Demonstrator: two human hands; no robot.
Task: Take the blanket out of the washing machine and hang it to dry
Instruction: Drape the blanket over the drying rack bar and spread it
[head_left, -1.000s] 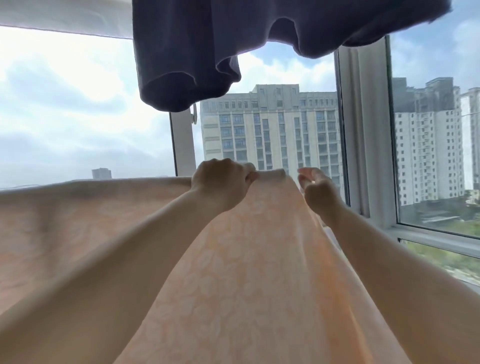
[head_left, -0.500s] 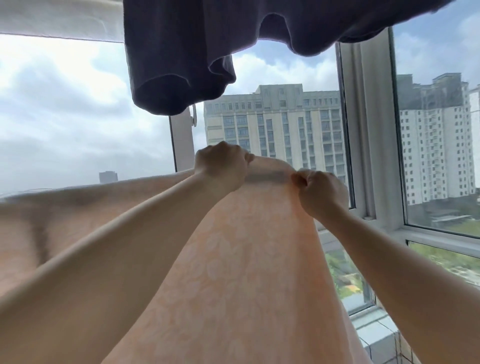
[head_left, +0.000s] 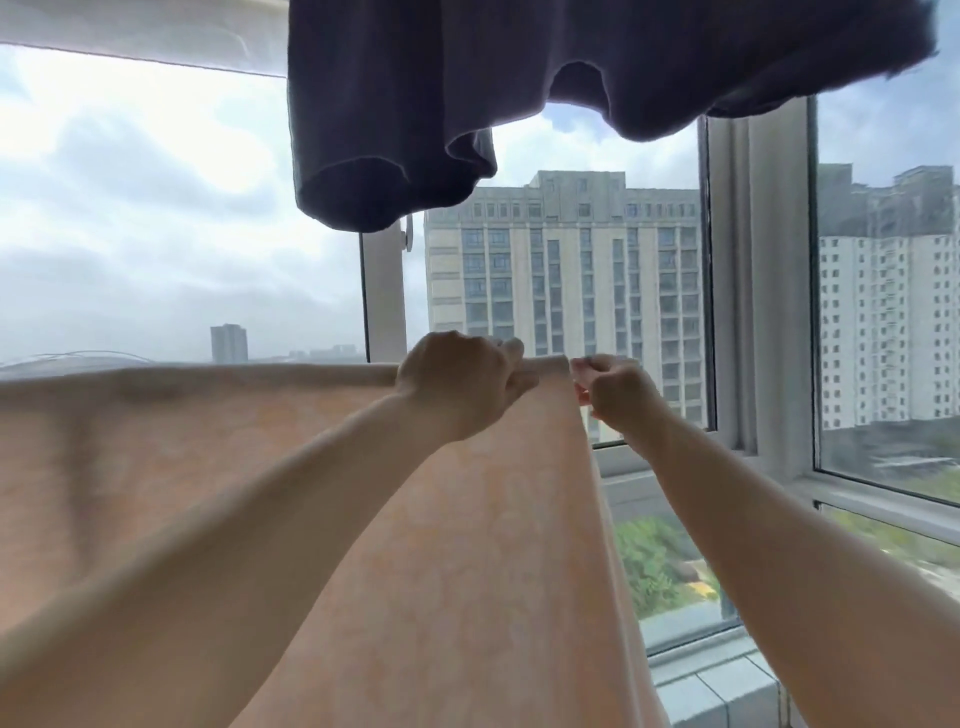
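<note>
We face a tall window (head_left: 758, 260), a dark garment (head_left: 415, 104) hanging at top center. Our left hand (head_left: 457, 384) grips the peach blanket's (head_left: 260, 441) top edge mid-frame; our right hand (head_left: 618, 395) pinches its corner.

The blanket (head_left: 218, 467) lies draped over a hidden support, its top fold running leftward from the fingers (head_left: 511, 358) gripping it.

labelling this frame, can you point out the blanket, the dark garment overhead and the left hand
blanket (head_left: 457, 571), head view, on the patterned peach cloth between the forearms
dark garment (head_left: 415, 104), head view, on its hanging body
left hand (head_left: 457, 384), head view, on the back of the hand
</note>
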